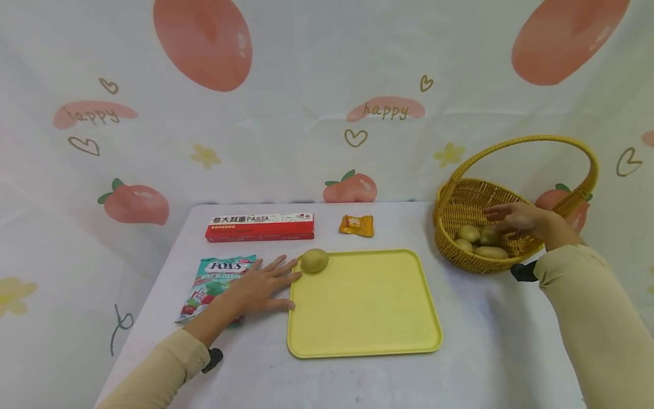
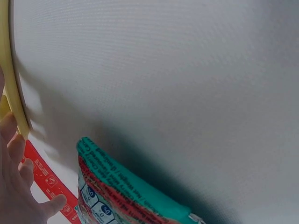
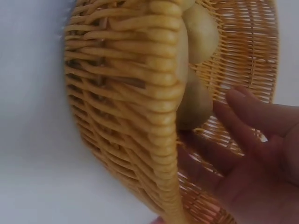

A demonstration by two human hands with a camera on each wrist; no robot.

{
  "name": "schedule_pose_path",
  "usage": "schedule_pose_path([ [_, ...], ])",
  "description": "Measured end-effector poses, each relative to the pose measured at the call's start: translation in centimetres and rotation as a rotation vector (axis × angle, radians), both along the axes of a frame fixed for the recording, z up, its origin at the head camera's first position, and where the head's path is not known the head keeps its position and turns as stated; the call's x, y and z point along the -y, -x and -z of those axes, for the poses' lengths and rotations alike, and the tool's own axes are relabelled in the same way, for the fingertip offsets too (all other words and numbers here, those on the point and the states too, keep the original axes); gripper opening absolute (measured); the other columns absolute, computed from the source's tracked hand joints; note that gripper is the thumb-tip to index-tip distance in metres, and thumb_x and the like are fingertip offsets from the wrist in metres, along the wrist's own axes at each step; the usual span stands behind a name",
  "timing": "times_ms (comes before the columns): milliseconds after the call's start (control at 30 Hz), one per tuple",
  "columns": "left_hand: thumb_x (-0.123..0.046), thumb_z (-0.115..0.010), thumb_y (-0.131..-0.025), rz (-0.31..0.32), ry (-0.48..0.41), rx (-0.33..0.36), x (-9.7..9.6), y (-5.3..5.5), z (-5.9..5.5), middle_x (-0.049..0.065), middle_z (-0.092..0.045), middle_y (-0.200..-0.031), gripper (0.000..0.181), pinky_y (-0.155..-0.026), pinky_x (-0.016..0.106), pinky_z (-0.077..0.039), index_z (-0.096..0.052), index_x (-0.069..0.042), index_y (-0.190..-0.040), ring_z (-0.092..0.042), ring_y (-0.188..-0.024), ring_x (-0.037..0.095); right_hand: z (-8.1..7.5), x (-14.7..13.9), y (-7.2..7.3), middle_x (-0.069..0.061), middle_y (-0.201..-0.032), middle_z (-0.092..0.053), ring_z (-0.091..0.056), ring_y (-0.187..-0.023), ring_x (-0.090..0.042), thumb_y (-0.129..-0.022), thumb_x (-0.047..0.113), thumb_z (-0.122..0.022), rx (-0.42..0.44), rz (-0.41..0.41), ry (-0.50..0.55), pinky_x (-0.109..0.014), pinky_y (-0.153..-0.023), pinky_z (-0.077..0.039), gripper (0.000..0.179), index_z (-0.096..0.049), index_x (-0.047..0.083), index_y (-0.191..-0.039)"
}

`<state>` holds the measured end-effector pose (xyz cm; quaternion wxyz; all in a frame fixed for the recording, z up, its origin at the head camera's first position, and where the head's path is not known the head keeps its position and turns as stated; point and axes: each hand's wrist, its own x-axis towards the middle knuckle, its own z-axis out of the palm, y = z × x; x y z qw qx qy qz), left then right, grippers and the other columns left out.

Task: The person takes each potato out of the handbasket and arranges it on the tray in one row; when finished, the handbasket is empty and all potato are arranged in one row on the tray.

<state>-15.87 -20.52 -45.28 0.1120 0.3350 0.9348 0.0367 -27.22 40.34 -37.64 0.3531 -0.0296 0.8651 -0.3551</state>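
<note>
My left hand (image 1: 263,288) is spread out at the left edge of the yellow tray (image 1: 365,307), fingertips touching its rim. A potato (image 1: 314,260) sits at the tray's far left corner, just beyond those fingers. Partly beneath the left wrist is a green candy bag (image 1: 219,281). My right hand (image 1: 521,220) reaches into the wicker basket (image 1: 462,196) under its tall handle. Several potatoes lie in there; in the right wrist view its fingers are beside one potato (image 3: 195,105), the thumb apart from it. The basket's rim hides part of the potatoes there.
A red and white pasta box (image 1: 259,228) lies at the back left of the white table. To its right is a small orange packet (image 1: 356,225). A fruit-patterned cloth (image 1: 286,142) hangs behind the table.
</note>
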Motion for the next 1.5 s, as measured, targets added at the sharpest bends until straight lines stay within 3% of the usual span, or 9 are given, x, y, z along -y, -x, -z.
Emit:
schedule_pose_path([
  [167, -0.069, -0.052, -0.091, 0.001, -0.003, 0.003, 0.0, 0.0, 0.1, 0.002, -0.027, -0.163, 0.076, -0.112, 0.070, -0.019, -0.043, -0.026, -0.152, -0.016, -0.151, 0.032, -0.1, -0.3, 0.1, -0.043, -0.153, -0.005, -0.023, -0.139, -0.057, -0.102, 0.014, -0.053, 0.083, 0.003, -0.016, -0.058, -0.100, -0.045, 0.072, -0.008, -0.009, -0.153],
  [233, -0.070, -0.051, -0.090, 0.000, -0.003, 0.005, 0.0, 0.1, 0.1, 0.002, -0.026, -0.164, 0.077, -0.112, 0.070, -0.018, -0.042, -0.026, -0.153, -0.016, -0.152, 0.032, 0.0, -0.4, 0.1, -0.043, -0.153, -0.006, -0.038, -0.134, -0.051, -0.101, 0.017, -0.056, 0.075, -0.007, -0.026, -0.053, -0.099, -0.048, 0.071, -0.015, -0.006, -0.155],
  [600, -0.073, -0.049, -0.089, -0.004, 0.009, 0.014, 0.0, 0.3, 0.1, 0.000, -0.024, -0.164, 0.079, -0.113, 0.069, -0.017, -0.040, -0.028, -0.154, -0.013, -0.152, 0.031, 0.9, 0.5, 0.0, -0.034, -0.134, -0.051, -0.058, -0.113, -0.028, -0.096, 0.017, -0.065, -0.009, -0.128, -0.121, -0.044, -0.094, -0.052, 0.062, -0.038, -0.015, -0.143],
  [833, -0.073, -0.050, -0.089, -0.008, 0.011, 0.012, 0.0, 0.3, 0.2, 0.000, -0.025, -0.164, 0.080, -0.113, 0.070, -0.017, -0.040, -0.029, -0.154, -0.014, -0.152, 0.030, 0.0, 0.9, 0.1, -0.023, -0.117, -0.061, -0.057, -0.100, -0.021, -0.093, 0.012, -0.069, -0.096, -0.208, -0.160, -0.033, -0.080, -0.053, 0.056, -0.047, -0.016, -0.136],
  [1000, -0.073, -0.049, -0.089, -0.007, 0.014, 0.014, 0.0, 0.3, 0.3, 0.000, -0.025, -0.164, 0.079, -0.113, 0.070, -0.018, -0.040, -0.029, -0.153, -0.014, -0.152, 0.031, -1.5, 1.3, -0.2, -0.029, -0.126, -0.055, -0.054, -0.106, -0.030, -0.092, 0.016, -0.071, -0.192, -0.223, -0.168, -0.033, -0.079, -0.051, 0.055, -0.052, -0.014, -0.134],
  [1133, -0.073, -0.049, -0.089, -0.007, 0.021, 0.010, 0.0, 0.3, 0.3, 0.000, -0.025, -0.164, 0.079, -0.113, 0.069, -0.018, -0.040, -0.029, -0.153, -0.014, -0.152, 0.030, -2.9, 1.6, -0.5, -0.037, -0.140, -0.044, -0.042, -0.128, -0.049, -0.092, 0.018, -0.071, -0.259, -0.263, -0.154, -0.047, -0.093, -0.049, 0.053, -0.055, -0.011, -0.133],
  [1233, -0.074, -0.049, -0.089, -0.008, 0.026, 0.010, 0.1, 0.3, 0.3, 0.000, -0.025, -0.164, 0.079, -0.113, 0.069, -0.018, -0.040, -0.029, -0.153, -0.014, -0.152, 0.030, -3.7, 2.2, -0.7, -0.037, -0.141, -0.043, -0.036, -0.132, -0.055, -0.093, 0.016, -0.071, -0.276, -0.307, -0.118, -0.060, -0.098, -0.044, 0.052, -0.054, -0.011, -0.134],
  [1367, -0.075, -0.048, -0.088, -0.009, 0.028, 0.014, 0.1, 0.3, 0.4, 0.000, -0.025, -0.164, 0.080, -0.112, 0.069, -0.018, -0.040, -0.029, -0.153, -0.014, -0.152, 0.031, -4.5, 3.2, -1.2, -0.034, -0.140, -0.048, -0.038, -0.132, -0.054, -0.092, 0.014, -0.071, -0.308, -0.370, -0.068, -0.066, -0.100, -0.039, 0.050, -0.056, -0.010, -0.133],
  [1500, -0.074, -0.049, -0.088, -0.013, 0.024, 0.020, 0.1, 0.3, 0.3, 0.000, -0.025, -0.164, 0.080, -0.113, 0.069, -0.018, -0.040, -0.029, -0.153, -0.013, -0.152, 0.031, -5.0, 4.4, -1.9, -0.025, -0.136, -0.056, -0.052, -0.124, -0.040, -0.092, 0.013, -0.071, -0.332, -0.410, -0.008, -0.050, -0.095, -0.049, 0.045, -0.060, -0.005, -0.132],
])
